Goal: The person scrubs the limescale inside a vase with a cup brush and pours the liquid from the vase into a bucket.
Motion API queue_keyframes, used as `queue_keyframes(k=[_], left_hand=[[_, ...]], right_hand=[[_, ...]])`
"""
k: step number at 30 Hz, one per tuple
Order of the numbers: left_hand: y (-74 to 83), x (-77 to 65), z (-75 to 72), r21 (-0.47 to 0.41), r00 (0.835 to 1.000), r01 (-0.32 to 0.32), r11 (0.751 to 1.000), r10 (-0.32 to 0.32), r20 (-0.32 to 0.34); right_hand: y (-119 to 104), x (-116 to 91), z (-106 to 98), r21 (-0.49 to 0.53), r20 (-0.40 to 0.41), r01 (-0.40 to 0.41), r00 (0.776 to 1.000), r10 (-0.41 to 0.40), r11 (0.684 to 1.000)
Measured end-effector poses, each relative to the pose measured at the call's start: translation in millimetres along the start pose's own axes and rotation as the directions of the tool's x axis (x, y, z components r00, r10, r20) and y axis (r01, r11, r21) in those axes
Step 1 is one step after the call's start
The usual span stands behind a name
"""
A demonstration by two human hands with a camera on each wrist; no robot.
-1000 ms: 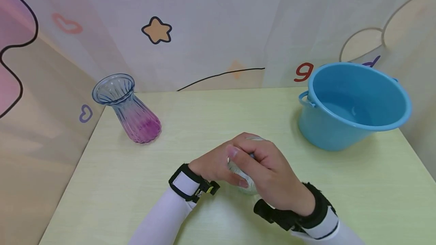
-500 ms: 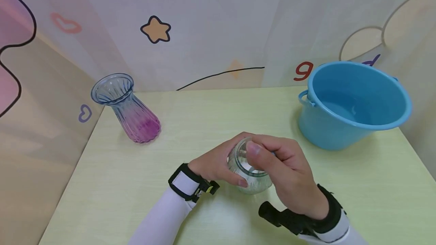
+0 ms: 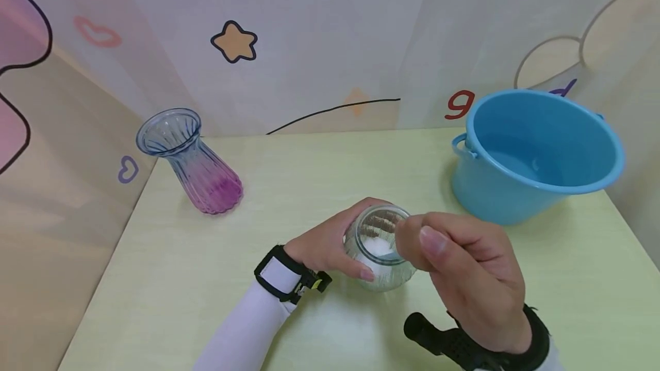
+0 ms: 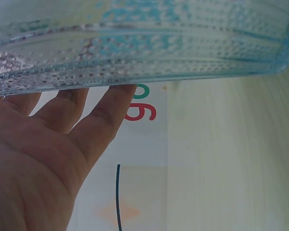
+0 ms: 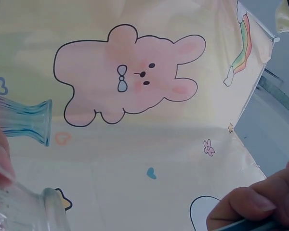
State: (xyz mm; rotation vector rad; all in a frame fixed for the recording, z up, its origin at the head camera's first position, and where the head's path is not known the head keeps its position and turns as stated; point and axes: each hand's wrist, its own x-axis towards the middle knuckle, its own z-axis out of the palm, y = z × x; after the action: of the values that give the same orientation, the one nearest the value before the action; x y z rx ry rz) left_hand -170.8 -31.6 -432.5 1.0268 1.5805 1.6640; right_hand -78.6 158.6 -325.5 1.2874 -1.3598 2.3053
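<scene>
My left hand grips a clear textured glass jar from its left side, thumb in front and fingers behind. The jar stands upright, its open mouth facing up. In the left wrist view, fingers reach behind the dimpled jar wall. My right hand, fingers curled, is at the jar's right rim. It pinches a slim teal-blue stick-like thing, seen as a strip under the fingers in the right wrist view; most of it is hidden, and I cannot tell its kind.
A ribbed glass vase, blue at the neck and pink at the base, stands at the back left of the pale table. At the back right is a light blue bucket. A printed cloth hangs behind.
My right hand has moved from over the jar's mouth toward the right and nearer to me, uncovering the opening. My left hand keeps its grip on the jar in the same place.
</scene>
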Motion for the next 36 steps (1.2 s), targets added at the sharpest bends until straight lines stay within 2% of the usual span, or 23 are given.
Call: queue_keyframes(k=[5, 9, 14, 18, 20, 23, 25, 29, 31, 34, 36], left_hand=[[-0.6, -0.9, 0.2, -0.013, 1.000, 0.004, 1.000, -0.004, 0.000], [-1.1, -1.1, 0.2, -0.013, 1.000, 0.002, 1.000, -0.002, -0.002], [-1.3, -0.5, -0.3, -0.026, 1.000, -0.022, 0.999, 0.022, 0.004], [-2.5, 2.3, 0.3, -0.036, 0.997, -0.073, 0.997, 0.074, 0.014], [-1.7, 4.2, 0.4, 0.028, 0.994, -0.108, 0.994, 0.107, 0.017], [14.3, 7.5, 3.2, 0.142, 0.988, -0.152, 0.978, 0.148, 0.038], [34.1, 10.7, 8.5, 0.196, 0.983, -0.183, 0.963, 0.176, 0.051], [69.6, 17.3, 20.2, 0.160, 0.975, -0.221, 0.962, 0.213, 0.065], [76.0, 17.2, 22.4, 0.154, 0.976, -0.217, 0.964, 0.211, 0.055], [64.0, 19.1, 19.3, 0.196, 0.968, -0.251, 0.948, 0.245, 0.051], [47.8, 19.4, 15.0, 0.222, 0.966, -0.259, 0.940, 0.254, 0.050]], right_hand=[[1.7, 0.5, 0.6, -0.028, -0.010, -0.015, 1.000, 0.014, 1.000], [4.2, 0.9, 1.7, -0.117, -0.036, -0.045, 0.999, 0.041, 0.992], [6.1, 6.2, 7.7, -0.259, -0.090, -0.183, 0.982, 0.166, 0.948], [9.1, 14.5, 14.1, -0.317, -0.053, -0.267, 0.963, 0.264, 0.910], [12.8, 16.1, 16.1, -0.359, -0.028, -0.288, 0.954, 0.299, 0.888], [20.6, 16.4, 18.6, -0.426, 0.004, -0.277, 0.951, 0.309, 0.861], [25.6, 16.9, 20.0, -0.461, 0.023, -0.278, 0.946, 0.324, 0.843], [31.2, 18.5, 21.5, -0.517, 0.047, -0.290, 0.930, 0.365, 0.805], [31.7, 18.9, 21.4, -0.533, 0.047, -0.302, 0.922, 0.384, 0.791], [31.3, 18.7, 21.4, -0.554, 0.021, -0.303, 0.926, 0.378, 0.775], [31.0, 18.4, 21.8, -0.563, -0.001, -0.300, 0.932, 0.362, 0.770]])
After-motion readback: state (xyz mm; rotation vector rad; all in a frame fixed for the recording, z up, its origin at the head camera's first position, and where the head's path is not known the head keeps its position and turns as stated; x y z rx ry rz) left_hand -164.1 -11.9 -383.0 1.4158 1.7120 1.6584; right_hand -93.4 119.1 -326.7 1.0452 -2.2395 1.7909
